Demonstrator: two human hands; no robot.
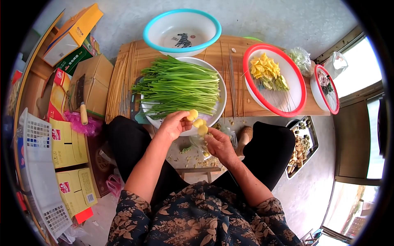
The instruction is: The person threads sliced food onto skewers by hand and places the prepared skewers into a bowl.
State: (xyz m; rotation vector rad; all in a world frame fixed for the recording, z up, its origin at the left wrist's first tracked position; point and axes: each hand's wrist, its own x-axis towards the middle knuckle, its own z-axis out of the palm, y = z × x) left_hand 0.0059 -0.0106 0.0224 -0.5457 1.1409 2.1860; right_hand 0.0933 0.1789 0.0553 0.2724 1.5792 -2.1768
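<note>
In front of my lap, my left hand (175, 124) pinches the upper end of a short row of round yellow potato slices (199, 123). My right hand (220, 143) is closed at the row's lower end, its fingertips against the lowest slice. Whether a skewer runs through the slices is too fine to make out. Just beyond my hands, a heap of long green chives (180, 84) lies across a large white basin (222, 92). Thin metal skewers (233, 88) and bamboo sticks (123, 82) lie on the wooden table on either side of it.
A blue-rimmed basin (182, 45) stands at the back of the table (242, 45). To the right, a red-rimmed basin (298, 88) holds skewered yellow slices and greens. A tray of mushrooms (301, 147) sits on the floor. At left are boxes (67, 143) and a wooden-handled knife (83, 112).
</note>
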